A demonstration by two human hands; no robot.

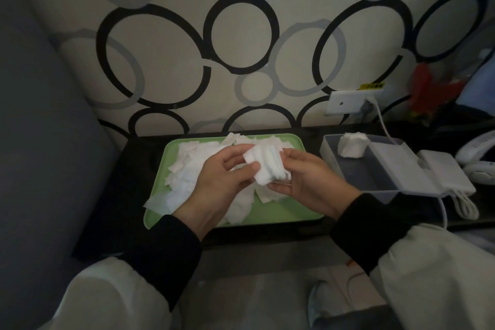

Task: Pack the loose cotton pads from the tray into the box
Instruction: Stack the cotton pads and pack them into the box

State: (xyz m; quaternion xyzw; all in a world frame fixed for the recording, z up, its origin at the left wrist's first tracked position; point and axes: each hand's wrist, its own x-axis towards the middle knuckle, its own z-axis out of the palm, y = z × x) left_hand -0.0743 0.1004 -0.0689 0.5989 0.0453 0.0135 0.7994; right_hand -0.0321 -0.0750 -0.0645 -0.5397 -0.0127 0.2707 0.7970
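A green tray (281, 211) on the dark shelf holds several loose white cotton pads (187, 169), some hanging over its left edge. Above the tray, my left hand (222, 182) and my right hand (308, 179) hold a stack of white cotton pads (267, 166) between them, fingers and thumbs curled round its two sides. To the right stands the open grey box (375, 179), with a small stack of pads (352, 146) standing in its far left corner.
The box's lid (417, 169) lies open on its right side. A white charger with a coiled cable (466, 203) sits beside it. A wall socket (348, 102) with a plugged cable is behind. A patterned wall backs the shelf, and a grey cushion (40, 142) is at left.
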